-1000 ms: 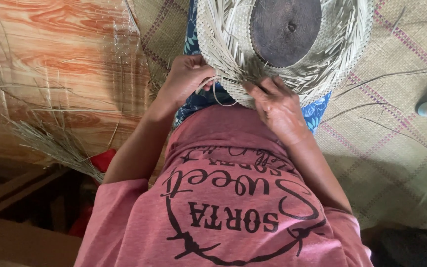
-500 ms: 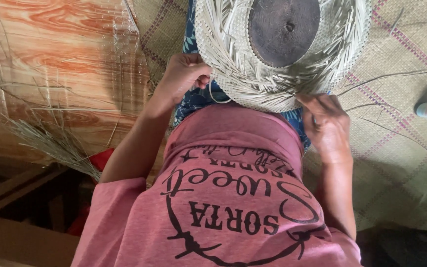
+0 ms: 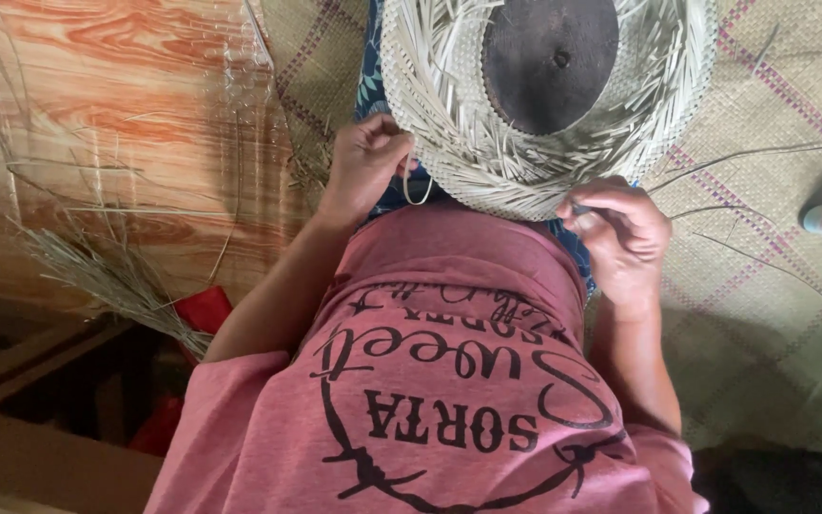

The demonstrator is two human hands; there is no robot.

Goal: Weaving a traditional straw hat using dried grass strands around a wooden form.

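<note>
Woven straw hat [image 3: 487,143] fills upper centre of frame, unmoved since earlier frame. Left hand [image 3: 365,162] still closed on hat's left rim. Right hand [image 3: 620,233] stays lower right, pinching thin straw strand [image 3: 744,152].

We count one woven straw hat [image 3: 544,105], with two hands at its rim and one dark round block [image 3: 550,59] inside it.
</note>
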